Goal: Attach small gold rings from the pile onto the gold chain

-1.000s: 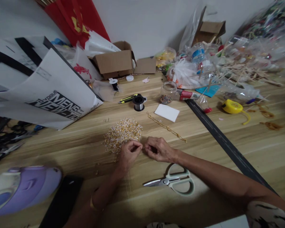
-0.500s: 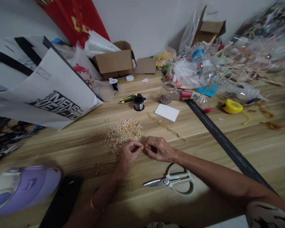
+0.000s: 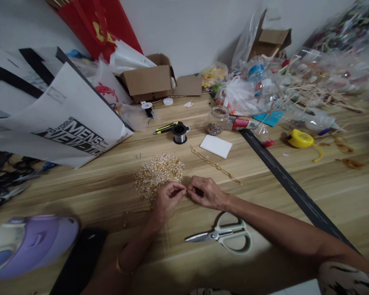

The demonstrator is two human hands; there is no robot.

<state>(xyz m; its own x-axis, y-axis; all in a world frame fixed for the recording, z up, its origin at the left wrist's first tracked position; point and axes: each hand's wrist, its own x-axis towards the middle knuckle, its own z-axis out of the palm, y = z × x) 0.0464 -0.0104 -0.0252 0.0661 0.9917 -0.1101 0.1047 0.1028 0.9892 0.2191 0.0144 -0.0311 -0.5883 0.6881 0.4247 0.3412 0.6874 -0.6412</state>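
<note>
Just in front of a heap of gold and clear beads (image 3: 158,174), my two hands meet fingertip to fingertip. My left hand (image 3: 168,199) is pinched, thumb against index finger. My right hand (image 3: 206,192) is closed too, its fingers curled and pressed together. Whatever they pinch is too small to name. Thin pale strands hang below my left wrist. A gold chain (image 3: 215,164) lies stretched on the table beyond my right hand. Scissors with pale green handles (image 3: 233,233) rest below my right forearm, blades pointing left.
Behind the beads are a wire spool (image 3: 180,134), a box cutter (image 3: 166,128), a white card (image 3: 216,146) and a jar of beads (image 3: 217,121). A yellow tape measure (image 3: 300,138) lies right. A white bag (image 3: 64,119) and a purple device (image 3: 37,246) stand left.
My fingertips have come slightly closer together, with the right hand shifting a little to the left. Everything else on the table stays where it was.
</note>
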